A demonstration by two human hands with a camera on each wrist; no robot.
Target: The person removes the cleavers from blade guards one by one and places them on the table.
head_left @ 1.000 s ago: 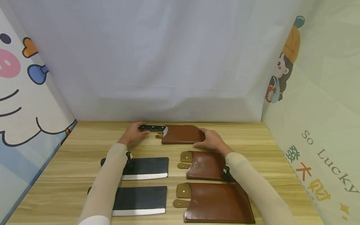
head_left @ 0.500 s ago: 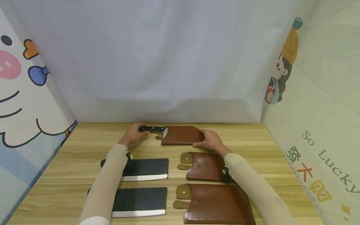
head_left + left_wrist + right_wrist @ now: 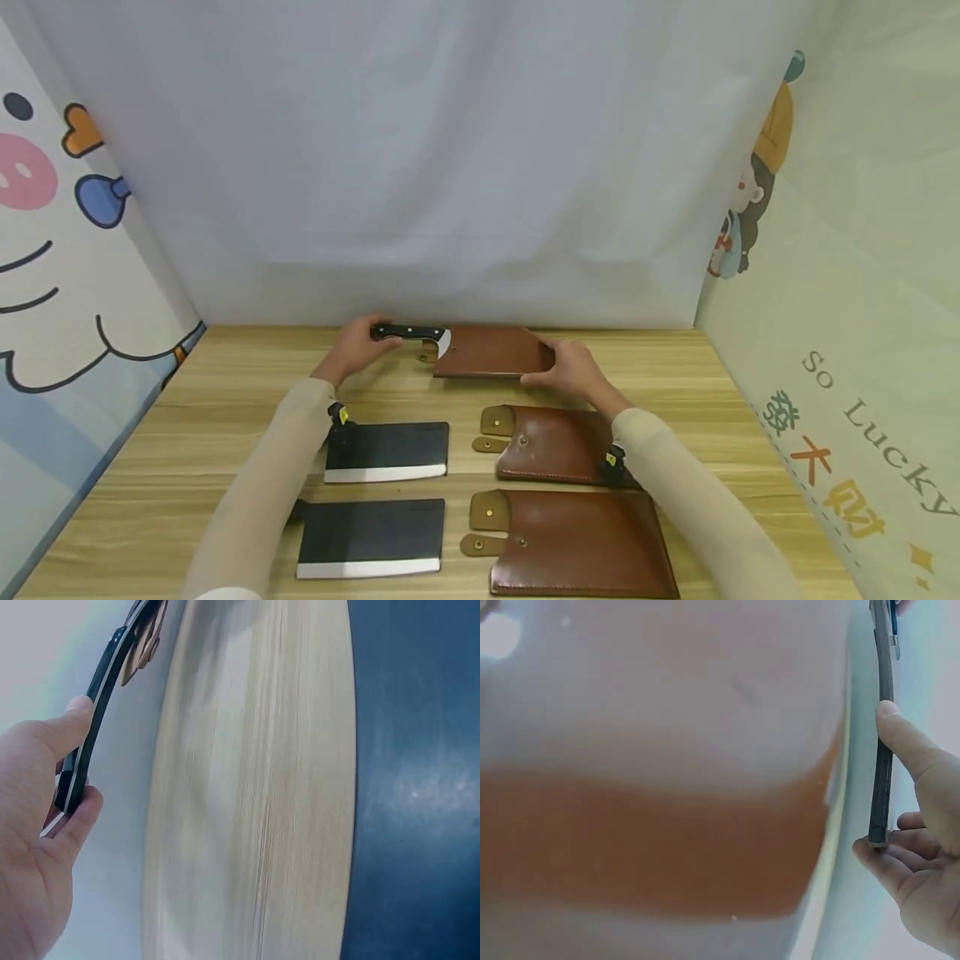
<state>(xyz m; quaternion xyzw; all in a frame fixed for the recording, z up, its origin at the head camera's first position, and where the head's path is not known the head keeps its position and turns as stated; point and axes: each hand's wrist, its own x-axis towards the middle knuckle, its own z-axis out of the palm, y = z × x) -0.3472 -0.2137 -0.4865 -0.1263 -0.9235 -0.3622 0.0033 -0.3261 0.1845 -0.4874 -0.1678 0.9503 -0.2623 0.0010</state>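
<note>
Head view: at the pale wooden surface's far edge, the left hand grips a black-handled cleaver, the right hand its brown leather sheath. Nearer lie two black-bladed cleavers and two flat brown sheaths, partly behind sleeved forearms. Left wrist view: thumb and fingers pinch the handle. Right wrist view: fingertips clasp the sheath's end.

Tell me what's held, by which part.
The left hand holds the cleaver by its black handle; the right hand holds its brown sheath at the opposite end.
</note>
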